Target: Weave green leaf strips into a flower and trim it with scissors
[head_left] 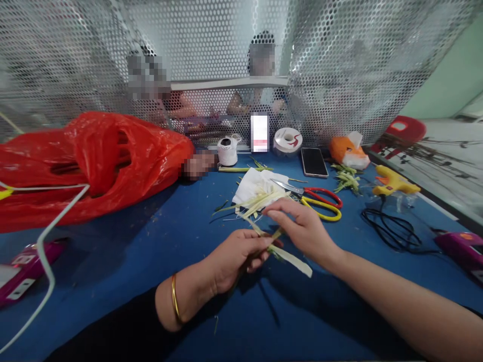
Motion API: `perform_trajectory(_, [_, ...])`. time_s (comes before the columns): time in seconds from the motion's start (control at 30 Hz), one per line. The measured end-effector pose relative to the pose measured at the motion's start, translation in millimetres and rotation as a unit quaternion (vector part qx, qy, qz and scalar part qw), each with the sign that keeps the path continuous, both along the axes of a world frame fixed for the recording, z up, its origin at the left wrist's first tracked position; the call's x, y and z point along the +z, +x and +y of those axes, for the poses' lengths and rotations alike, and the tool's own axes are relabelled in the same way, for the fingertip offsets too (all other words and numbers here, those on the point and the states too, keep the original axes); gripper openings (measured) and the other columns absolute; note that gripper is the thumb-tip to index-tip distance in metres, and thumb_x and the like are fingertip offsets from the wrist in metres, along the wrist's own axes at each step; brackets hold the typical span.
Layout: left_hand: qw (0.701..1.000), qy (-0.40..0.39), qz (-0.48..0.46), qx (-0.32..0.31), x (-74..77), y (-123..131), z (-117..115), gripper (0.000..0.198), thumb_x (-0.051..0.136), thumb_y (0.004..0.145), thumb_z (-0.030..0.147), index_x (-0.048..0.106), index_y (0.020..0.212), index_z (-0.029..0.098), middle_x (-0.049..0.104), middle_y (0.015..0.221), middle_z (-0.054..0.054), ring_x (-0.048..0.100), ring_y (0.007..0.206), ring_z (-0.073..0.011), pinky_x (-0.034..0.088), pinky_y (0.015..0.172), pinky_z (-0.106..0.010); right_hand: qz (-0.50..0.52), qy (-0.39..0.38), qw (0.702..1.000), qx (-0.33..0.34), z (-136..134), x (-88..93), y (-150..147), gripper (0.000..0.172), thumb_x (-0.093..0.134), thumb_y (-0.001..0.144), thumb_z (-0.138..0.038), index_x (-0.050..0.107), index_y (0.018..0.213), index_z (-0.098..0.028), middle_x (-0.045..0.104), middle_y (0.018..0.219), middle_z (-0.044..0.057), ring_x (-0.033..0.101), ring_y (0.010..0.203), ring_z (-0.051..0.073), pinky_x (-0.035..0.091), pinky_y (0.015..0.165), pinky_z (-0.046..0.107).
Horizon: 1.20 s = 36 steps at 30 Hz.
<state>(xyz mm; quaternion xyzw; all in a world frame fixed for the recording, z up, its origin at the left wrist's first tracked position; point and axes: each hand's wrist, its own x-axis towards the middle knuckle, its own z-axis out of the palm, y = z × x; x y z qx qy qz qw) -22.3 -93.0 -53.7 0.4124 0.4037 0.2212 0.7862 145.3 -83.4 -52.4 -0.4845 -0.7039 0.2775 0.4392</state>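
Over the near part of the blue table [143, 311], a pale strip [292, 260] was pinched in the left hand [247, 254], between the thumb and the bent fingers, with its wide end jutting to the right. The right hand [307, 229] was held just beyond it, its fingers curled and close together; whether anything was pinched in them could not be told, as the fingertips were partly hidden. The strip was judged to be very light, thin and pliant, easily creased or split along its length, and perhaps slippery if moist; it would best be gripped softly where pieces were crossed at the left thumb, not by its loose end. Farther off, more strips [258, 202] were heaped on a white sheet [246, 182], beside scissors [306, 191] whose handles were pointed rightward. Beyond these, a phone [314, 162] and a roll [286, 147] were placed.
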Motion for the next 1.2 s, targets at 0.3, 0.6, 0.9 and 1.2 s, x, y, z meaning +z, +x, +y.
perform_trajectory(0.3, [0.984, -0.044, -0.097, 0.146, 2.8, -6.5, 13.7, 0.016, 0.064, 0.080, 0.028, 0.057, 0.077, 0.014, 0.045, 0.054, 0.005, 0.036, 0.041, -0.0036, 0.024, 0.039, -0.016, -0.049, -0.146, 0.984, 0.090, 5.9, 13.2, 16.6, 0.021, 0.057, 0.084, -0.036, 0.067, 0.078, -0.018, 0.067, 0.077, 0.002, 0.059, 0.073, 0.018, 0.045, 0.067, 0.029])
perform_trajectory(0.6, [0.987, -0.047, -0.097, 0.115, 1.6, -7.8, 10.1, 0.027, 0.070, 0.075, 0.036, 0.053, 0.076, 0.016, 0.047, 0.054, 0.006, 0.037, 0.041, -0.0035, 0.027, 0.040, -0.016, -0.059, -0.053, 0.993, 0.090, -9.2, -2.9, -4.4, 0.029, 0.051, 0.089, -0.032, 0.054, 0.065, -0.018, 0.056, 0.062, -0.001, 0.049, 0.060, 0.013, 0.037, 0.058, 0.024])
perform_trajectory(0.9, [0.990, 0.026, -0.037, 0.130, 4.1, -7.7, 14.9, 0.022, 0.075, 0.064, 0.020, 0.057, 0.074, 0.014, 0.050, 0.053, 0.005, 0.043, 0.043, -0.0044, 0.032, 0.041, -0.016, -0.187, 0.091, 0.971, 0.115, -13.7, 8.3, 1.3, 0.020, 0.048, 0.091, -0.019, 0.052, 0.071, -0.019, 0.057, 0.068, 0.000, 0.050, 0.065, 0.014, 0.037, 0.069, 0.028])
perform_trajectory(1.2, [0.992, 0.047, -0.042, 0.111, 8.5, -12.4, 22.5, 0.025, 0.078, 0.064, 0.025, 0.059, 0.074, 0.012, 0.049, 0.051, 0.005, 0.042, 0.044, -0.0035, 0.032, 0.042, -0.014, -0.220, 0.104, 0.965, 0.097, -8.8, 9.5, 5.7, 0.019, 0.049, 0.091, -0.017, 0.053, 0.073, -0.018, 0.056, 0.068, 0.000, 0.050, 0.066, 0.014, 0.037, 0.070, 0.029])
